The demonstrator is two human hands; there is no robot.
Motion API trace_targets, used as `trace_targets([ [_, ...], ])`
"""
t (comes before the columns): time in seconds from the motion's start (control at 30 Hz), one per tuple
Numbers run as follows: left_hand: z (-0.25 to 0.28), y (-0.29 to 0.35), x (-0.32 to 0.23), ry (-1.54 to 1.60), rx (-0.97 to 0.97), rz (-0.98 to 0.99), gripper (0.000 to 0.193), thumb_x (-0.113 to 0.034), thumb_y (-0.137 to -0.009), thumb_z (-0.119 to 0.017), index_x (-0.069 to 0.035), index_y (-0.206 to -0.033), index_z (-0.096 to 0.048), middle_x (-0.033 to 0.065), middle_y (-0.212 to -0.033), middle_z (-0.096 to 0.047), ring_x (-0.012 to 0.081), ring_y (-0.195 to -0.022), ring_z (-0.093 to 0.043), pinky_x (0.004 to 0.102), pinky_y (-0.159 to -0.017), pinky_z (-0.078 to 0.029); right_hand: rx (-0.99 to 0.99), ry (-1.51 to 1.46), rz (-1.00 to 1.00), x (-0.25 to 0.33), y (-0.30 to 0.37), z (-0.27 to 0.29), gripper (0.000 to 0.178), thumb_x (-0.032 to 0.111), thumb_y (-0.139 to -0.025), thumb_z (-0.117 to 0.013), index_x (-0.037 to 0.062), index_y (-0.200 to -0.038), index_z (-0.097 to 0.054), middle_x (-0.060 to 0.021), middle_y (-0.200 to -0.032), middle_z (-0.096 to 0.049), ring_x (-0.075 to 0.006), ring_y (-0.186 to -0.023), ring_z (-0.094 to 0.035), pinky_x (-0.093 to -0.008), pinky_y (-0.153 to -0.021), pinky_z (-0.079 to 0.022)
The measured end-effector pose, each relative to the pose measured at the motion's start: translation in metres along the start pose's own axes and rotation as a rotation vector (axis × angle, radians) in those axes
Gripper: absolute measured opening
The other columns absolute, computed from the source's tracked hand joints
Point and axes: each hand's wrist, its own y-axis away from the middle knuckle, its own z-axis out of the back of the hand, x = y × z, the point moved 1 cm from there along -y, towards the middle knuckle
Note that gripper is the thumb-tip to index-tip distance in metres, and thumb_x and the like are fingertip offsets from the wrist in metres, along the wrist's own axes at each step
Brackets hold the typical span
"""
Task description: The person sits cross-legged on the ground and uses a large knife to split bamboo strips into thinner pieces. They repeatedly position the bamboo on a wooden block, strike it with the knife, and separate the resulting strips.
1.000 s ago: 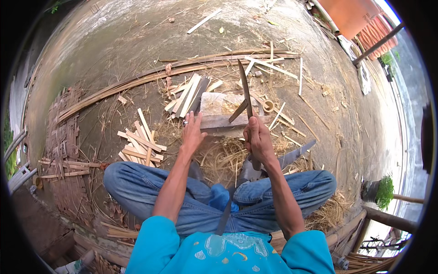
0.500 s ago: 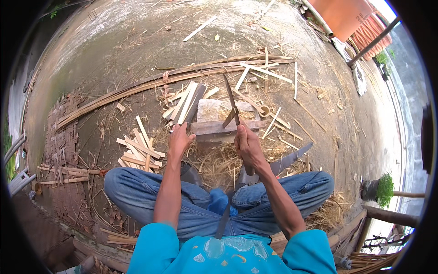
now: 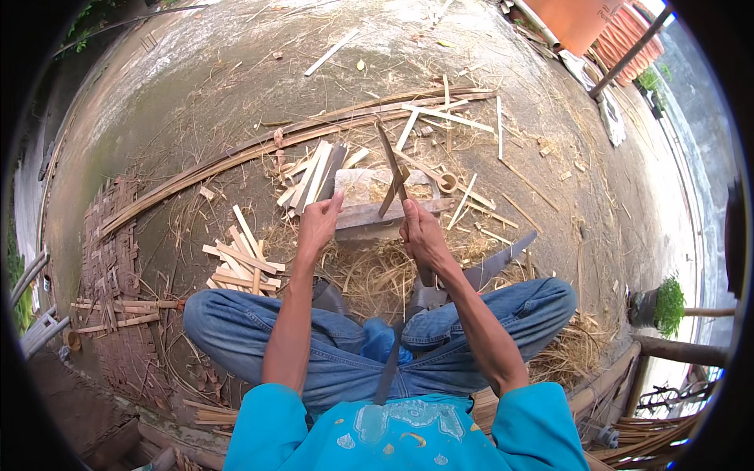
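Note:
A long dark-bladed knife (image 3: 388, 149) is in my right hand (image 3: 422, 234), its blade pointing up and away. A short flat strip (image 3: 393, 192) crosses the blade at a slant just above my fingers. My left hand (image 3: 318, 225) is beside the near left corner of a low block (image 3: 349, 188), thumb stretched towards it and other fingers partly bent. I see nothing in it. A worn wooden bar (image 3: 432, 206) lies along the block's near edge. Pale split strips (image 3: 312, 174) and a dark strip (image 3: 333, 169) lie just beyond my left hand.
A heap of cut strips (image 3: 243, 259) lies left, near my knee. Behind the block run long bamboo lengths (image 3: 228, 162). A broad grey blade (image 3: 503, 263) rests by my right foot; fibrous shavings (image 3: 369, 275) cover the ground between my feet. A potted plant (image 3: 667, 306) stands far right.
My left hand has left the strips by the dark piece and moved right and slightly farther away, to the block's corner. The knife and crossing strip have shifted slightly left.

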Motion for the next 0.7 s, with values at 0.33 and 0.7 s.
trace_targets([
  [0.33, -0.06, 0.001, -0.102, 0.282, 0.094, 0.054, 0.068, -0.077, -0.081, -0.072, -0.018, -0.056, -0.05, -0.0089, -0.053, -0.038, 0.0058, -0.046, -0.033, 0.0279, -0.045, -0.022, -0.046, 0.118, 0.106, 0.012, -0.025, 0.009, 0.04, 0.043, -0.112, -0.046, 0.0083, -0.115, -0.063, 0.0007, -0.061, -0.049, -0.009, -0.047, -0.047, -0.0281, -0.045, -0.04],
  [0.7, -0.066, -0.009, -0.097, 0.273, 0.188, 0.074, 0.07, -0.066, -0.085, -0.074, -0.001, -0.109, -0.066, 0.0116, -0.095, -0.073, 0.0187, -0.091, -0.071, 0.0378, -0.083, -0.055, -0.119, 0.452, 0.236, 0.019, -0.018, 0.024, 0.051, 0.034, -0.112, -0.047, 0.0086, -0.156, -0.044, -0.0104, -0.059, -0.048, -0.0183, -0.052, -0.052, -0.0397, -0.056, -0.045],
])
